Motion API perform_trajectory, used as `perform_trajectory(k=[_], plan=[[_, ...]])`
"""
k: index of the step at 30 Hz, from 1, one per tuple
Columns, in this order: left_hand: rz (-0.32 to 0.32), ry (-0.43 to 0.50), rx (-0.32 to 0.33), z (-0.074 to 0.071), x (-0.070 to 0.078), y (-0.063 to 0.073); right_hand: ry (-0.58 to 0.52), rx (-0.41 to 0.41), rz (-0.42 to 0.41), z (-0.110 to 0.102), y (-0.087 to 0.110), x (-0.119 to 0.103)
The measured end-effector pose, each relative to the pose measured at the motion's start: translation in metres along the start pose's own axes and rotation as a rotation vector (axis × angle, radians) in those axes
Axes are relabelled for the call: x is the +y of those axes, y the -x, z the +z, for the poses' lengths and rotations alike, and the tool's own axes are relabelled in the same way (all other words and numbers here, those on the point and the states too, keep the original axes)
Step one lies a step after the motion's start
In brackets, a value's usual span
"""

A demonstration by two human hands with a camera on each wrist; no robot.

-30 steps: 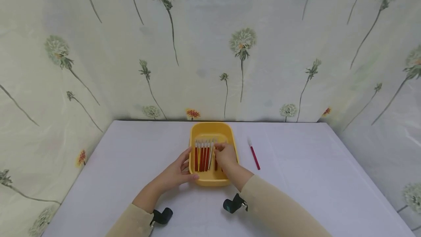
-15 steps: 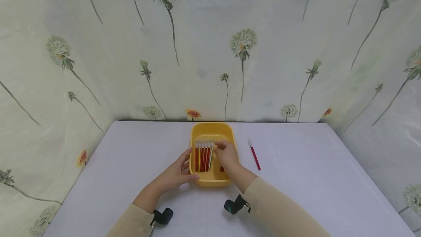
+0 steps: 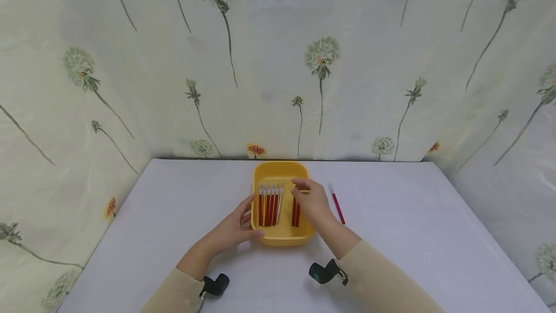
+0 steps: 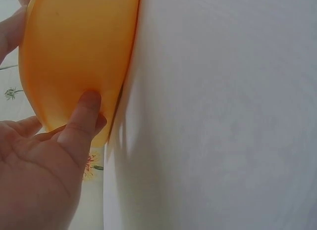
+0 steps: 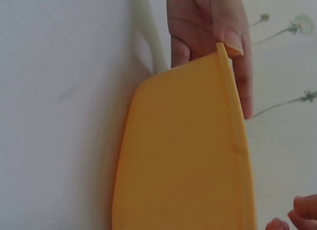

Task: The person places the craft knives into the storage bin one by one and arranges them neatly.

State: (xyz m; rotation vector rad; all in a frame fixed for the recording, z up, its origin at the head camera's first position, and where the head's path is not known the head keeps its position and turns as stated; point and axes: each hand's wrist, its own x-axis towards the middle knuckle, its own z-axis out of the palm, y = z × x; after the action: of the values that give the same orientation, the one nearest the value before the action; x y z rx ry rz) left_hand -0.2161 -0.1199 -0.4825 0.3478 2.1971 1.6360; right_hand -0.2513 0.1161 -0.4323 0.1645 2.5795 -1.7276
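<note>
A yellow plastic tray [image 3: 282, 242] stands on the table. My left hand [image 3: 236, 225] grips its left side, thumb over the front left rim and fingers against the outer wall; the left wrist view shows those fingers [image 4: 84, 114] on the wall. In the tray's left half lies a row of several slim paintbrushes [image 3: 268, 209] with pale tips, mostly red-handled, plus one yellow and one white. Two red paintbrushes [image 3: 296, 214] lie side by side further right. My right hand [image 3: 314, 203] is over the tray's right rim, thumb and fingertips apart above their upper ends, which it partly hides.
Another red paintbrush [image 3: 338, 206] with a pale tip lies on the white tabletop [image 3: 391, 235], just right of the tray. Behind the table's back edge hangs a flower-patterned curtain [image 3: 269, 62]. A small black camera [image 3: 323, 272] sits on the right wrist, low over the table.
One red paintbrush has shifted right, away from the row, and now lies beside another. My right hand has moved right and its fingers have spread. The left hand stays on the tray.
</note>
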Motion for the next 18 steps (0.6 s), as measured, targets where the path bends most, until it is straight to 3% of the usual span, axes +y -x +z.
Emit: perform_trajectory(k=[12,18], plan=[[-0.018,-0.009,0.006,-0.002,-0.002,-0.002,0.097,-0.018,-0.048,-0.041,0.000,0.003],[-0.005,0.005,0.001,-0.002,-0.002,-0.001,0.148,-0.030,-0.034,-0.061,0.001,0.007]])
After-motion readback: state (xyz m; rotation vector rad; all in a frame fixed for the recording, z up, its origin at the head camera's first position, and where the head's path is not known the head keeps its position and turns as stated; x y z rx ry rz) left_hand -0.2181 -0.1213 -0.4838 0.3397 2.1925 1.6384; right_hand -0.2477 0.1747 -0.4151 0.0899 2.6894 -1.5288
